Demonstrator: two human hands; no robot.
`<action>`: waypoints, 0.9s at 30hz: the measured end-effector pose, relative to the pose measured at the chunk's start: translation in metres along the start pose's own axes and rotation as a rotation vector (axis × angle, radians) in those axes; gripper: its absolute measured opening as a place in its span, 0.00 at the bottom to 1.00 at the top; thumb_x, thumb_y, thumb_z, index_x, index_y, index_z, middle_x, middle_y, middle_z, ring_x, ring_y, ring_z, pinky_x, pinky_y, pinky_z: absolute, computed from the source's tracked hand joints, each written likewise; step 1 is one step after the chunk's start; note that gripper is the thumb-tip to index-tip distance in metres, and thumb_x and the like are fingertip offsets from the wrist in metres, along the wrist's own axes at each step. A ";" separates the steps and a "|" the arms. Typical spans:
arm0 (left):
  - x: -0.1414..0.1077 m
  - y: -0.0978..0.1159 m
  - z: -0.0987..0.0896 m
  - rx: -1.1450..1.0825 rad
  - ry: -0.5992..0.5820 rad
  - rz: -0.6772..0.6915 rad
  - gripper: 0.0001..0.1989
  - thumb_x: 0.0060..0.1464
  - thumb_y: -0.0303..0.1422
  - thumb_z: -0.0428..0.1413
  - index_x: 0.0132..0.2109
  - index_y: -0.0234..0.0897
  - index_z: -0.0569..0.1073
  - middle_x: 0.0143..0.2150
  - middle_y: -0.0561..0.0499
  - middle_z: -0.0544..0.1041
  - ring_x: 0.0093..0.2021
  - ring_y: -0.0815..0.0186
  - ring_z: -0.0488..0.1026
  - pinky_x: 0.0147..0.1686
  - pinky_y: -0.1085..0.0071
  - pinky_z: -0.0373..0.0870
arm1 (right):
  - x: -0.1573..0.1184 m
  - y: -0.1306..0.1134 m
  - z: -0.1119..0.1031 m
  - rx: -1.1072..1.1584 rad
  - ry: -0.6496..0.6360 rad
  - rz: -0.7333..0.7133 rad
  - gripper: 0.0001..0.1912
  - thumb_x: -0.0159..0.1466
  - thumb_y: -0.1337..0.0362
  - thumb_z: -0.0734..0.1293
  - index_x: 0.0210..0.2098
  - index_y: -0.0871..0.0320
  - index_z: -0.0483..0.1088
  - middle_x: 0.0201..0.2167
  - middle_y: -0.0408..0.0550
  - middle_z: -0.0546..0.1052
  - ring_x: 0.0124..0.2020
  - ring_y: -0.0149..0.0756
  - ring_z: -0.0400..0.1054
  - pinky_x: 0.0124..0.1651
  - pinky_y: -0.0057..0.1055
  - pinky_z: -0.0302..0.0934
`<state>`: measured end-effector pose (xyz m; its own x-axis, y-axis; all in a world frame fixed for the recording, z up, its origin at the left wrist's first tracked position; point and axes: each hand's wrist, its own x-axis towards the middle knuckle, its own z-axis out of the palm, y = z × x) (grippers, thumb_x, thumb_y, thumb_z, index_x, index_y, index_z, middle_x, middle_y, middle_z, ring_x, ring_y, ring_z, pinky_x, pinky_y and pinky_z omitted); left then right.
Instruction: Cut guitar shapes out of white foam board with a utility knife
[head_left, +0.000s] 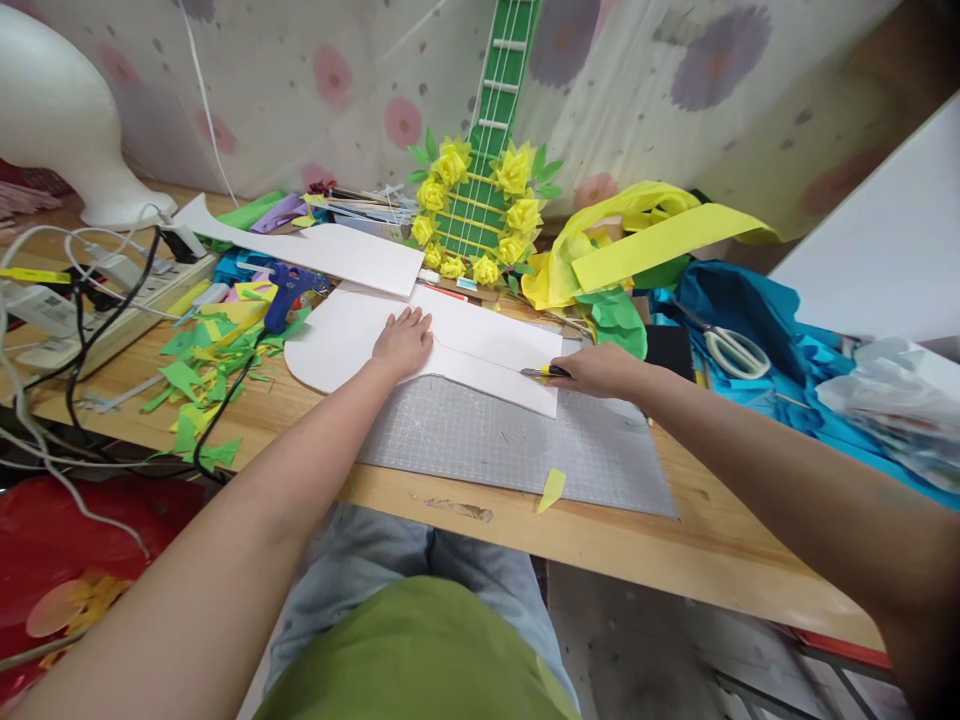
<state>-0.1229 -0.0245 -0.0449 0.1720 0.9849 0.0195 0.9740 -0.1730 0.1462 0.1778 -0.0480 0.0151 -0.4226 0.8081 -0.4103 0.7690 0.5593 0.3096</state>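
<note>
A white foam board point(352, 335) with a rounded left end lies partly over a grey cutting mat point(480, 435). My left hand point(405, 340) rests flat on the board with its fingers spread. In my right hand point(596, 370) is a utility knife point(544, 372), yellow and black, its tip on the board near the right end. A thin drawn line runs along the board from my left hand towards the knife. Behind lies another white cut piece point(337, 250), overlapping the board's back edge.
A green paper guitar point(480, 215) with yellow flowers leans at the back. Left are a blue glue gun point(289, 295), paper scraps point(199, 370), a power strip point(120, 310) and a foam head point(67, 110). Scissors point(735, 350) lie on blue paper point(750, 295) at right, beside yellow paper point(667, 240).
</note>
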 end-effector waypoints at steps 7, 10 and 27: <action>-0.001 0.000 0.000 -0.005 0.006 0.003 0.26 0.60 0.35 0.34 0.64 0.34 0.55 0.67 0.46 0.51 0.66 0.59 0.45 0.63 0.57 0.41 | -0.005 0.006 0.008 0.026 -0.008 0.020 0.28 0.63 0.45 0.50 0.45 0.56 0.69 0.33 0.54 0.77 0.31 0.41 0.69 0.28 0.30 0.50; 0.000 0.000 0.001 -0.017 0.011 0.004 0.26 0.60 0.35 0.34 0.64 0.33 0.55 0.67 0.46 0.51 0.66 0.59 0.45 0.63 0.57 0.41 | -0.009 0.009 0.010 0.030 -0.020 0.023 0.27 0.63 0.45 0.50 0.45 0.56 0.69 0.32 0.53 0.76 0.31 0.40 0.68 0.27 0.29 0.50; 0.000 0.000 0.001 -0.008 0.004 0.007 0.26 0.61 0.34 0.35 0.64 0.33 0.54 0.67 0.45 0.50 0.66 0.59 0.44 0.63 0.57 0.41 | -0.031 0.027 0.023 -0.025 -0.100 0.053 0.25 0.64 0.48 0.51 0.44 0.57 0.69 0.29 0.54 0.75 0.29 0.42 0.68 0.24 0.29 0.48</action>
<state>-0.1228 -0.0248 -0.0454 0.1780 0.9837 0.0244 0.9717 -0.1797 0.1535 0.2227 -0.0627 0.0162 -0.3308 0.8150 -0.4758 0.7765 0.5216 0.3536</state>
